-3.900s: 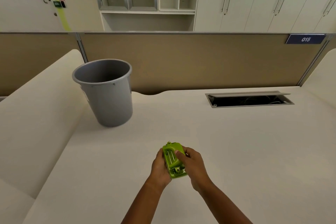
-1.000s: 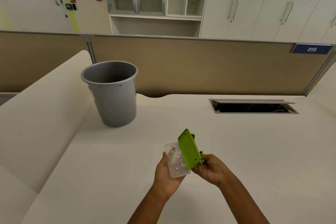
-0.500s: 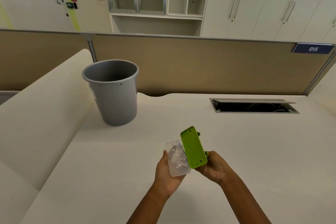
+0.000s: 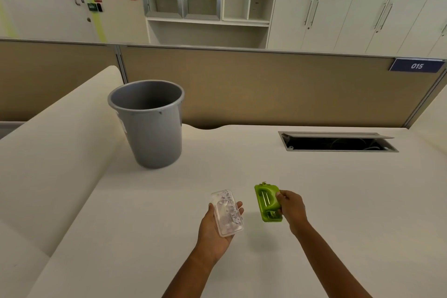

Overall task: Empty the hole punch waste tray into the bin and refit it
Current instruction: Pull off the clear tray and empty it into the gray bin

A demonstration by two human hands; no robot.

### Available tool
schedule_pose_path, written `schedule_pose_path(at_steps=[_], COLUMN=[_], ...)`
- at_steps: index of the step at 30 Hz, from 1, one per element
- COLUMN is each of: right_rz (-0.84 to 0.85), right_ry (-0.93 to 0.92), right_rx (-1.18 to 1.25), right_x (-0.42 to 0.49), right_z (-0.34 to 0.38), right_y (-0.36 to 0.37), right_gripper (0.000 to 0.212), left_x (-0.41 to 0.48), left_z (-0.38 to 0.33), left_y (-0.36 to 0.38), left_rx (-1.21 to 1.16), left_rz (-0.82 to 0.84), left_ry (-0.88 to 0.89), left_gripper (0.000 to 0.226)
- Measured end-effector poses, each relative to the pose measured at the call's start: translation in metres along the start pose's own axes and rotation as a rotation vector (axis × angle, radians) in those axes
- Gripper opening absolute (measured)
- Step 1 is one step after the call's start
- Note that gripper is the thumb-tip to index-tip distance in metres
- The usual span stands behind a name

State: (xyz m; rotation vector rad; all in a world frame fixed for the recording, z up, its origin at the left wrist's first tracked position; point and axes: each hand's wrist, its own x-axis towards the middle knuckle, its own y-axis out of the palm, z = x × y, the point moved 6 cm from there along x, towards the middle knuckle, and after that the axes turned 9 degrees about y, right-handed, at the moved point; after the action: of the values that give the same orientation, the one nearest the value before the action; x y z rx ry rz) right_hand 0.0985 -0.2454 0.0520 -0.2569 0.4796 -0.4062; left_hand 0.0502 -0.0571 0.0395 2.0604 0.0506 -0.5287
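Note:
A clear plastic waste tray [image 4: 227, 213], holding several paper bits, lies open side up in my left hand [image 4: 215, 232] above the desk. My right hand [image 4: 291, 209] grips the green hole punch [image 4: 267, 202] by its right side, with the handle side facing up, a short way right of the tray. The two parts are apart. The grey bin [image 4: 150, 123] stands upright on the desk, well beyond and left of both hands.
The cream desk [image 4: 338, 201] has an open cable hatch [image 4: 336, 141] at the back right. A raised cream panel [image 4: 55, 147] runs along the left. A tan partition [image 4: 266, 89] closes the back.
The tray has come off the punch. My right hand has moved the punch to the right and turned it handle side up, while my left hand keeps the tray level.

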Motion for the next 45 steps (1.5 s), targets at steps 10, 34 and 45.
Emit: schedule_pose_path(at_steps=[10,34,45], right_rz=[-0.107,-0.212,0.632], right_ry=[0.066,-0.048,0.335], right_rx=[-0.185,-0.277,0.553], right_x=[0.03,0.013,-0.062], right_z=[-0.049,-0.044,-0.014], right_y=[-0.006,-0.008,0.079], right_gripper=[0.02,0.036,0.044], left_x=[0.003,0.012,0.022], left_z=[-0.005,-0.01,-0.013], left_y=[0.001,0.006,0.011], left_rx=[0.006,0.064,0.275], left_rz=[0.009,0.022,-0.046], left_ry=[0.027,0.037,0.157], left_gripper=[0.053,0.05,0.051])
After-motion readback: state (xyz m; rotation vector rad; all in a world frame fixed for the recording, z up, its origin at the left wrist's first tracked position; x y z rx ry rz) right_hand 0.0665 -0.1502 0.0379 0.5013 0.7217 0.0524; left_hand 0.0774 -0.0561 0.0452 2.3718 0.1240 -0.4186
